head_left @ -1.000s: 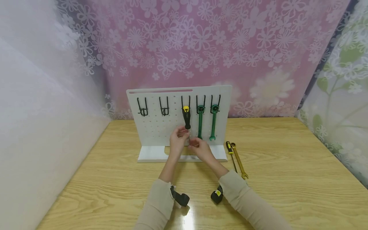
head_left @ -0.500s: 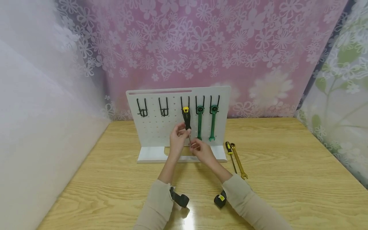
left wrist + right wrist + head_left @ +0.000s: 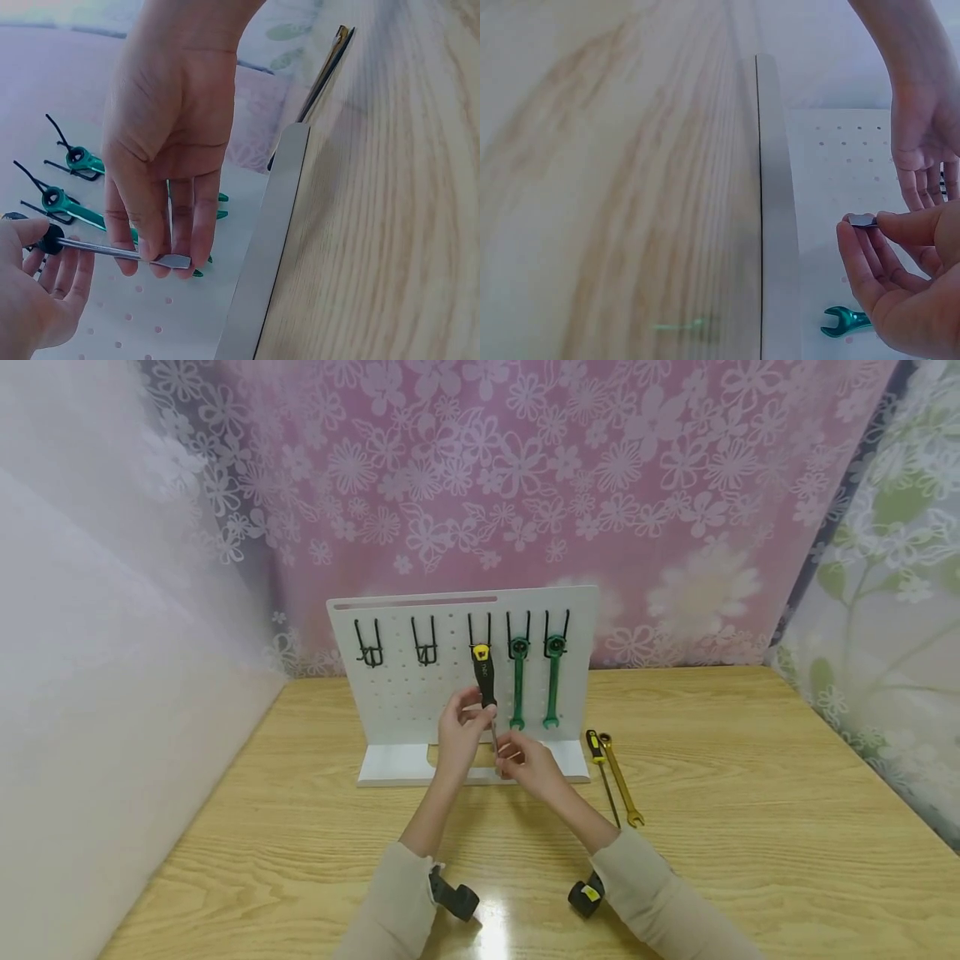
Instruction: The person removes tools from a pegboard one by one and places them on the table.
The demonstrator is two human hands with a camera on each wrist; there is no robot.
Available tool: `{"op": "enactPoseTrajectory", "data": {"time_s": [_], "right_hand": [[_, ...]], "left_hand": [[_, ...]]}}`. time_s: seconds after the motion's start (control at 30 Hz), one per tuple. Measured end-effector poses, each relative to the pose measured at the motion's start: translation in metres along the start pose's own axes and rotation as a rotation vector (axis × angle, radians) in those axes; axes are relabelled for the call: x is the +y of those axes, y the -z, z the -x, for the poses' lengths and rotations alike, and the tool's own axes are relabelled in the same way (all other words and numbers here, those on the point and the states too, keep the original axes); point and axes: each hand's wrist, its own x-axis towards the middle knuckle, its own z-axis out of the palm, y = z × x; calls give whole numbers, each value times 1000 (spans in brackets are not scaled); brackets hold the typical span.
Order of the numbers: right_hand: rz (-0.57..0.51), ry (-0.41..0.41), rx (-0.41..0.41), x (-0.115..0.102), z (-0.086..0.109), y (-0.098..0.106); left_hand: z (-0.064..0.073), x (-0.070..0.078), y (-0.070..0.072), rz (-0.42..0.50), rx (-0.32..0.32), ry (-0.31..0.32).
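Observation:
A flathead screwdriver (image 3: 485, 681) with a black handle and yellow end overlaps the middle hook of the white pegboard (image 3: 405, 702). My left hand (image 3: 459, 739) pinches it where the handle meets the shaft. Lower down, my right hand (image 3: 534, 768) pinches the metal shaft (image 3: 97, 247) close to its tip. The flat blade (image 3: 862, 220) sticks out past the right thumb and fingers in the right wrist view. Two green wrenches, one (image 3: 518, 685) nearer and one (image 3: 553, 685) farther right, hang from the hooks to the right of the screwdriver.
Two black double hooks, one far left (image 3: 369, 645) and one (image 3: 424, 643) beside it, carry nothing. Right of the board, a yellow-and-black screwdriver (image 3: 595, 746) and a gold wrench (image 3: 621, 781) lie on the wooden table (image 3: 735, 760). The board's base (image 3: 393, 764) rests on the table.
The right hand has moved down and slightly toward me with the tip end, so more of the shaft shows. The left hand has shifted up from the shaft to the handle's base.

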Motion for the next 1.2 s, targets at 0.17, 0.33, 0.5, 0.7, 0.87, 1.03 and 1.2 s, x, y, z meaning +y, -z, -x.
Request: {"op": "enactPoseTrajectory", "data": {"time_s": [0.17, 0.33, 0.5, 0.7, 0.87, 1.03, 1.2], "right_hand": [[-9, -10, -31, -6, 6, 3], [-27, -9, -58, -11, 11, 5], [-48, -7, -80, -15, 16, 6], [-46, 35, -96, -20, 22, 10], [-35, 58, -93, -26, 28, 14], [-45, 60, -91, -29, 34, 21], [-48, 58, -89, -30, 42, 30]], "left_hand": [[5, 5, 1, -11, -11, -21], [10, 12, 2, 4, -24, -13], [18, 31, 3, 32, -44, -13], [24, 40, 3, 26, -53, -10], [23, 33, 0, 24, -57, -45], [27, 37, -5, 19, -73, -78], [32, 47, -13, 47, -107, -86]]}}
